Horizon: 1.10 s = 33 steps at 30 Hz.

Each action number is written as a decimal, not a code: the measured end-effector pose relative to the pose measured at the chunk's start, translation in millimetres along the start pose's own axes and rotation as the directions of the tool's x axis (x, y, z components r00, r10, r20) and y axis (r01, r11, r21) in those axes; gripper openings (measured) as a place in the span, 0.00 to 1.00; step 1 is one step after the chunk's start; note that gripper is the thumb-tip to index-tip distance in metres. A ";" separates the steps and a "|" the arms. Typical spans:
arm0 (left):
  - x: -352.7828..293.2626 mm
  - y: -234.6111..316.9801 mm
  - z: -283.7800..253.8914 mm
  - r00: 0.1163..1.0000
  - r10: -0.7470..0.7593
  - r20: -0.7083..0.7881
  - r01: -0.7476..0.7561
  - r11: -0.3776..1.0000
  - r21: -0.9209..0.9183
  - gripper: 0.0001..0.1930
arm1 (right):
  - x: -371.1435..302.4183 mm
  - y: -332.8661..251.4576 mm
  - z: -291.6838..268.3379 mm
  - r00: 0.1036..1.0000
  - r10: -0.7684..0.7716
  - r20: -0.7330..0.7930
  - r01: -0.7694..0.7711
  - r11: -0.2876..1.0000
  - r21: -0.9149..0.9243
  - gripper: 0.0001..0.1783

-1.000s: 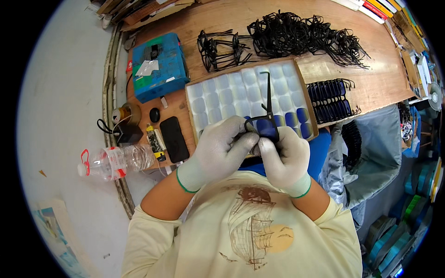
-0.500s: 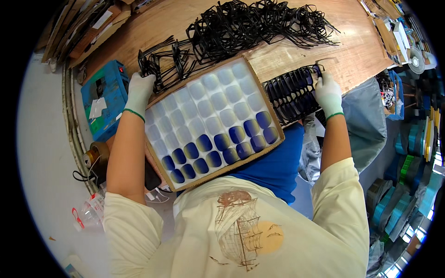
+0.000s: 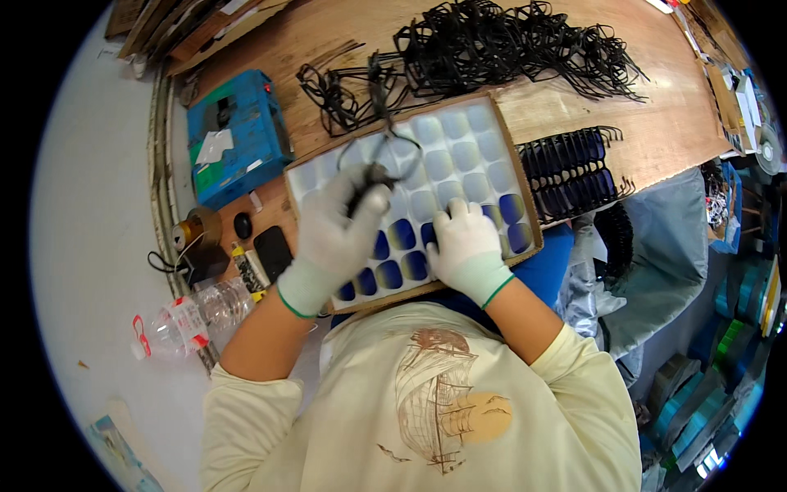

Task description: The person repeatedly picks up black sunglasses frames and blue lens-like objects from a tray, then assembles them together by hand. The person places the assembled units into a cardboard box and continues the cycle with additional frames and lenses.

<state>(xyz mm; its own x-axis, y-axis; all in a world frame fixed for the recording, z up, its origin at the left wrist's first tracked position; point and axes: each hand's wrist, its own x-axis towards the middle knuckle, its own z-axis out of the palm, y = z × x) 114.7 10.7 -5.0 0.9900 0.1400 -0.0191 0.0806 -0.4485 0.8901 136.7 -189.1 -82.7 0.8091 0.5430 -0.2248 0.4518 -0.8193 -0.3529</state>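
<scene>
My left hand point(image 3: 332, 225), in a white glove, is closed on a black eyeglass frame point(image 3: 379, 174), raised over a shallow cardboard tray point(image 3: 517, 164) and blurred by motion. The tray's white insert has rows of pockets; dark blue tinted lenses point(image 3: 402, 234) fill some of the near ones, while the far pockets look pale. My right hand point(image 3: 469, 246), also gloved, reaches down into the near rows. Its bent fingers and thumb close at a dark lens point(image 3: 428, 233), which they partly cover.
A tangled heap of black eyeglass frames point(image 3: 484, 49) lies along the far side. Glasses with dark lenses point(image 3: 570, 170) stand in rows right of the tray. To the left are a blue box device point(image 3: 238, 139), a phone point(image 3: 272, 250), a tape roll point(image 3: 197, 232) and a plastic bottle point(image 3: 193, 324).
My left hand has brought a frame from the far pile back over the tray. My right hand has left the rows of glasses and moved left onto the lenses. The view has shifted.
</scene>
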 end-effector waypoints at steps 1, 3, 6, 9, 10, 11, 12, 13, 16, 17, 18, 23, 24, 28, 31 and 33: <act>-13.7 -5.0 4.3 1.000 0.020 -0.013 -0.020 0.999 -0.035 0.15 | 0.3 -1.9 -0.3 1.000 -0.002 0.010 0.002 1.000 -0.001 0.14; -32.1 3.1 1.0 1.000 0.006 0.027 -0.006 1.000 -0.008 0.14 | 2.3 2.7 -0.3 0.996 0.016 0.083 -0.020 0.999 0.043 0.19; -52.1 -13.6 -3.1 0.998 0.016 0.065 -0.016 1.000 -0.007 0.14 | -8.5 -2.1 -0.2 0.996 0.089 0.028 -0.091 0.991 0.093 0.21; -70.1 -13.6 -3.2 0.997 0.026 0.068 -0.021 0.997 -0.081 0.13 | -10.2 -4.9 8.0 0.994 0.099 -0.035 -0.097 0.994 0.044 0.22; -75.1 -7.9 -6.6 0.993 0.003 0.118 0.004 0.998 -0.058 0.13 | -10.4 -4.6 9.7 0.993 0.104 -0.055 -0.102 0.994 0.040 0.22; -80.7 1.5 -12.6 0.986 -0.022 0.165 0.028 0.999 -0.033 0.12 | -10.5 -4.2 9.4 0.992 0.112 -0.065 -0.108 0.992 0.060 0.21; -88.6 7.3 -18.1 0.977 -0.053 0.206 0.056 0.998 -0.006 0.12 | -10.5 -5.8 7.8 0.991 0.113 -0.070 -0.108 0.991 0.079 0.20; -98.9 -2.4 -21.0 0.972 -0.025 0.233 0.011 0.998 0.062 0.12 | -10.8 -7.2 6.3 0.991 0.113 -0.076 -0.106 0.990 0.098 0.19; -131.8 -11.0 -31.7 0.945 -0.004 0.326 -0.046 0.988 0.145 0.12 | -20.1 -2.1 8.0 0.999 -0.031 -0.039 0.039 0.972 0.230 0.13; -143.5 0.0 -36.1 0.944 -0.061 0.324 0.028 0.994 0.107 0.12 | -28.8 -2.7 7.6 0.984 -0.107 -0.139 0.141 0.955 0.261 0.10; -149.9 2.3 -38.5 0.951 -0.043 0.307 0.021 0.997 0.073 0.11 | -35.4 -1.3 3.4 0.972 -0.182 -0.151 0.213 0.949 0.232 0.09; -151.2 10.7 -44.6 0.983 -0.027 0.183 0.040 0.997 -0.068 0.12 | -81.0 -3.5 -33.9 0.875 -0.431 -0.220 0.473 0.858 0.201 0.09; -147.0 12.5 -41.2 0.989 -0.018 0.144 0.033 0.994 -0.107 0.12 | -88.2 -7.2 -40.3 0.833 -0.469 -0.293 0.536 0.816 0.217 0.06; -138.9 26.1 -21.8 0.985 0.040 0.166 -0.026 0.996 -0.087 0.13 | -107.8 -57.4 -67.4 0.706 -0.390 -0.591 0.633 0.721 0.281 0.15; -136.0 23.9 -18.4 0.980 0.077 0.183 -0.065 0.995 -0.072 0.13 | -102.6 -79.8 -63.1 0.697 -0.264 -0.667 0.587 0.744 0.318 0.16; -130.6 23.6 -27.7 0.972 0.018 0.234 -0.006 0.999 -0.049 0.13 | -96.8 -83.9 -55.6 0.758 -0.168 -0.630 0.534 0.715 0.452 0.16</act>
<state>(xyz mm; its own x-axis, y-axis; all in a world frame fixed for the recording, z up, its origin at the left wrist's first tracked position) -15.9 6.3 31.1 0.9909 -0.0788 -0.1094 0.0684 -0.4053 0.9116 41.4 -183.1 19.1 0.7742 0.4336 0.4610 0.5850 -0.2124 -0.7827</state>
